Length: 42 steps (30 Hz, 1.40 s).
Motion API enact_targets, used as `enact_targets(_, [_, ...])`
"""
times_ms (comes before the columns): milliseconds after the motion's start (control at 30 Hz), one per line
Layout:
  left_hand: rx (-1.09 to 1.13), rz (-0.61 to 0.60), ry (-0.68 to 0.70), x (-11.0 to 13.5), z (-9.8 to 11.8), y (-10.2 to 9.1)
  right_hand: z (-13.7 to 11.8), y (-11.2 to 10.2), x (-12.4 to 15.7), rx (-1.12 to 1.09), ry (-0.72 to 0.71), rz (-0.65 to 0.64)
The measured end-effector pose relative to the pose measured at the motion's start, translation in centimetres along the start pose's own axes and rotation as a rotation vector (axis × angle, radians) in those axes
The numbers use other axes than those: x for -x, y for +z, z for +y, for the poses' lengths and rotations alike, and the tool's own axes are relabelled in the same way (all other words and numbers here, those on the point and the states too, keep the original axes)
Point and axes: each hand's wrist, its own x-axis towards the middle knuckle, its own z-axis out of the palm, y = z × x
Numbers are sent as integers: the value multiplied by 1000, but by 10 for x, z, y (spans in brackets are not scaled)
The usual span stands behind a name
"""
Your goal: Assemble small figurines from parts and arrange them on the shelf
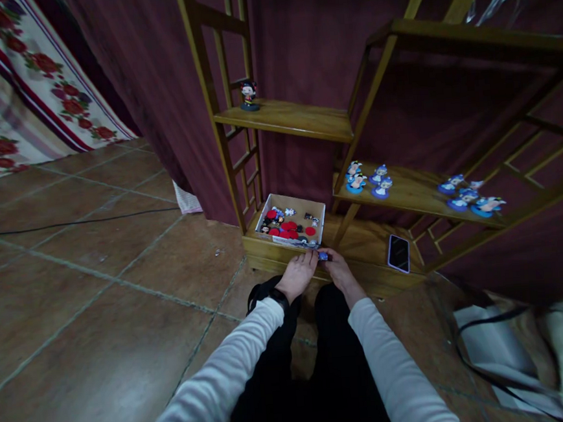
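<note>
Between my fingertips is a small blue-purple figurine (323, 256), held just in front of an open cardboard box (321, 211). My left hand (300, 273) comes in from the left with its fingers closed at the figurine's side. From the other side my right hand (338, 268) pinches it between thumb and fingers. Inside the box lie several loose figurines and red round bases (289, 228). The box stands on the lowest wooden shelf (351, 233). My fingers cover part of the held figurine, so its detail is hidden.
Several blue and purple figurines (381, 180) stand on the right middle shelf (414, 191). A dark figurine (248, 95) is on the upper left shelf (288, 117). A phone (398, 254) lies right of my hands. Bags (501, 343) sit on the floor at right; a cable (78, 223) crosses the left.
</note>
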Motion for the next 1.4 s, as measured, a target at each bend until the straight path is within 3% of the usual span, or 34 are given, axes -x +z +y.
enact_targets(1033, [86,-35,-12,1,5,-1,-8,-1,4,68,1,39])
enact_targets(1167, [317,-40,-110,0,1,2,-6,1,2,22,20,23])
enact_targets(1400, [1144,93,-481,-12,-13,31,-8,2,2,-141,99,-34])
